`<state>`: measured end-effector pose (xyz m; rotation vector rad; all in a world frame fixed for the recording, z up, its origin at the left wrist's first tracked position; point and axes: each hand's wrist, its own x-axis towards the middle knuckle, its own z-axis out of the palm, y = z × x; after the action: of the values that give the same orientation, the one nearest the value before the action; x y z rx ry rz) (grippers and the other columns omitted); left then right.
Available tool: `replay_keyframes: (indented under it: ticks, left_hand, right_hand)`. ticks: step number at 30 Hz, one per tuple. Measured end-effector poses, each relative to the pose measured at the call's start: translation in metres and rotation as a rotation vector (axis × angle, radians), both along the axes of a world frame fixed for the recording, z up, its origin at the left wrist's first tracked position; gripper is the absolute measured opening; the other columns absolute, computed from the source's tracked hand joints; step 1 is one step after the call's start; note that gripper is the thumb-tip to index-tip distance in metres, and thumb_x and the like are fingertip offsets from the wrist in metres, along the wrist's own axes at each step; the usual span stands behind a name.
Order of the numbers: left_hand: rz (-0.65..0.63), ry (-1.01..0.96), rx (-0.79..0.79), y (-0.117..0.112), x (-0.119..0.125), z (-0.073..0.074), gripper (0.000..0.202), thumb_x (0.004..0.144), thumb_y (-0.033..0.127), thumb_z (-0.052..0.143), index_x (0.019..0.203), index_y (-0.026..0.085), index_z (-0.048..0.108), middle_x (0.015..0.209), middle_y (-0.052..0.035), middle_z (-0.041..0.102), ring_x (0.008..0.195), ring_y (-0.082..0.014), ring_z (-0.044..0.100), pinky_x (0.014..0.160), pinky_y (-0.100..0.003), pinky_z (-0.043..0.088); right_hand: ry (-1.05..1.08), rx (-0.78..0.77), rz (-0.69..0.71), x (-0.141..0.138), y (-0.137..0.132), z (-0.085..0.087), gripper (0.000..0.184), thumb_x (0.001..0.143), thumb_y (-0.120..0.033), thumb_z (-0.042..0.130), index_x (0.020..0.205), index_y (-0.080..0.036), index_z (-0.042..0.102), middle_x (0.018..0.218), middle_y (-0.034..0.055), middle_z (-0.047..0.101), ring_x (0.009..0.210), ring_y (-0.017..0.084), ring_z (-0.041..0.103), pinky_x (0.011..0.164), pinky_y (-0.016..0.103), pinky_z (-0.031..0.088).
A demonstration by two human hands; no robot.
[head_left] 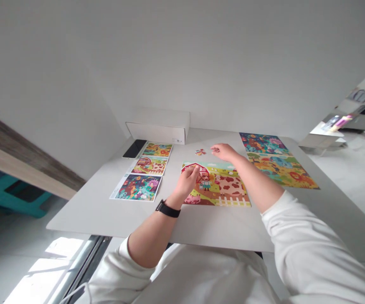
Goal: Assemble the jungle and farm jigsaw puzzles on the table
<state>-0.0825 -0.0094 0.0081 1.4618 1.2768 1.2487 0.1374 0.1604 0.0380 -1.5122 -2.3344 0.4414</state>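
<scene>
My left hand [187,179], with a black watch [168,209] on its wrist, is over the left side of a farm picture puzzle [233,183]. Its thumb and fingers are closed by the red barn; whatever they hold, if anything, is hidden. The puzzle shows a barn, a farmer, a spotted cow, a pig and a white fence. Beyond its top edge, a few small loose puzzle pieces [200,152] lie on the table. My right hand [223,152] hovers just right of these pieces, apart from them, its fingers loosely bent and slightly parted, nothing visible in them.
Three printed picture sheets [149,166] lie at the left, beside a dark phone [134,148]. Behind them a white box [157,130] stands against the wall. Two more picture puzzles [284,169] lie at the right of the white table [132,217]. A teal stool [14,192] stands on the floor.
</scene>
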Motion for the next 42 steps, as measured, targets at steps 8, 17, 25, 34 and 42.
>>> replay_keyframes:
  ticks: [8, 17, 25, 34, 42]
  left_hand:
    - [0.193, -0.273, -0.002, 0.001, -0.006, 0.006, 0.060, 0.106, 0.067, 0.043, 0.065, 0.025, 0.034, 0.067, -0.0015, 0.051, 0.070, -0.0174, 0.054, 0.073, -0.033, 0.050]
    - [0.304, -0.369, -0.013, 0.014, -0.018, 0.000, 0.060, 0.103, 0.077, 0.032, 0.071, 0.026, 0.028, 0.068, -0.0020, 0.050, 0.071, -0.0171, 0.057, 0.070, -0.032, 0.052]
    - [0.283, -0.740, -0.013, 0.018, -0.023, 0.003, 0.054, 0.101, 0.061, 0.063, 0.068, 0.023, 0.044, 0.058, 0.0042, 0.043, 0.053, -0.0099, 0.045, 0.057, -0.024, 0.043]
    - [0.113, -0.672, -0.151, 0.008, -0.011, 0.009, 0.041, 0.080, 0.049, 0.089, 0.102, 0.019, 0.072, 0.093, -0.0040, 0.077, 0.067, -0.0096, 0.064, 0.060, -0.021, 0.049]
    - [0.036, -0.387, -0.112, 0.008, -0.009, 0.001, 0.058, 0.086, 0.070, 0.076, 0.064, 0.020, 0.056, 0.051, 0.0020, 0.051, 0.047, -0.0096, 0.046, 0.049, -0.024, 0.036]
  right_hand:
    - [-0.151, -0.045, -0.054, -0.052, 0.045, -0.029, 0.044, 0.090, -0.023, 0.081, 0.133, -0.023, 0.077, 0.123, 0.0106, 0.081, 0.108, 0.025, 0.077, 0.095, 0.032, 0.057]
    - [-0.140, -0.135, -0.052, -0.053, 0.054, -0.025, 0.034, 0.071, -0.018, 0.093, 0.101, -0.021, 0.078, 0.105, 0.0085, 0.082, 0.094, 0.027, 0.076, 0.089, 0.038, 0.058]
    - [0.458, -0.183, -0.085, -0.017, 0.019, -0.014, 0.022, 0.084, -0.028, 0.083, 0.081, -0.022, 0.062, 0.080, 0.0021, 0.079, 0.079, 0.019, 0.074, 0.080, 0.030, 0.055]
    - [0.901, -0.225, -0.064, 0.033, -0.087, 0.006, 0.042, 0.076, -0.053, 0.090, 0.092, -0.024, 0.065, 0.083, 0.0016, 0.078, 0.079, 0.021, 0.074, 0.078, 0.035, 0.058]
    - [1.028, -0.193, -0.174, 0.014, -0.137, -0.024, 0.040, 0.076, -0.058, 0.083, 0.093, -0.025, 0.065, 0.085, -0.0007, 0.074, 0.079, 0.020, 0.070, 0.076, 0.032, 0.055]
